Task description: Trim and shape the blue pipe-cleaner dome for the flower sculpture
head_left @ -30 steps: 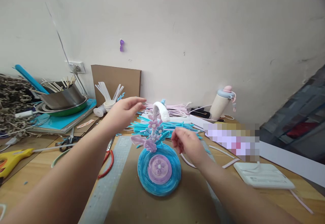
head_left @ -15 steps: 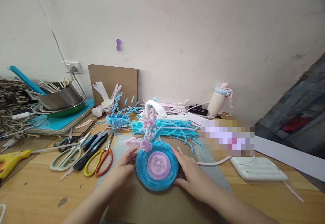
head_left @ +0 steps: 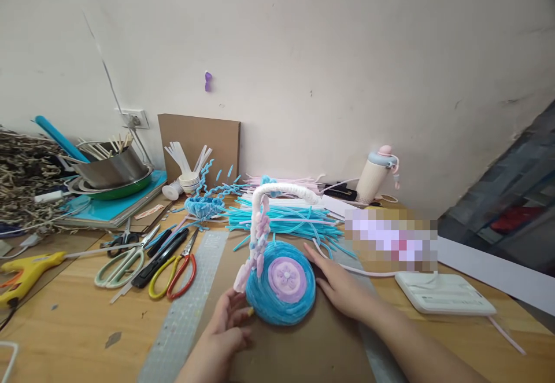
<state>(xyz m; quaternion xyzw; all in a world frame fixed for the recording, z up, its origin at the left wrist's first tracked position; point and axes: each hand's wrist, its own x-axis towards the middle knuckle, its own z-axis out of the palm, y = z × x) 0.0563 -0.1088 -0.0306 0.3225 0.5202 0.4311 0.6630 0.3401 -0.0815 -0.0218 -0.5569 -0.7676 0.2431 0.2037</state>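
A round blue pipe-cleaner disc (head_left: 260,305) with a lilac flower centre (head_left: 287,279) stands tilted toward me on a brown board (head_left: 303,354). A white fuzzy arch (head_left: 286,188) rises from its left side and bends over to the right. Pink and lilac flowers (head_left: 261,227) run down the arch's upright part, partly seen edge-on. My left hand (head_left: 225,328) is at the disc's lower left, fingers curled by its edge and below a pale pink petal piece (head_left: 241,279). My right hand (head_left: 342,287) holds the disc's right edge, its fingertips partly hidden.
Blue pipe cleaners (head_left: 286,221) lie behind the disc. To the left are red-and-yellow scissors (head_left: 173,276), green-handled scissors (head_left: 119,267), a black cutter (head_left: 158,261) and a yellow glue gun (head_left: 30,276). A white power bank (head_left: 446,293) and a bottle (head_left: 375,175) are right.
The flowered piece has turned, so its arch now extends to the right and its flowers show edge-on. My left hand has moved lower and nearer; the right has shifted slightly right.
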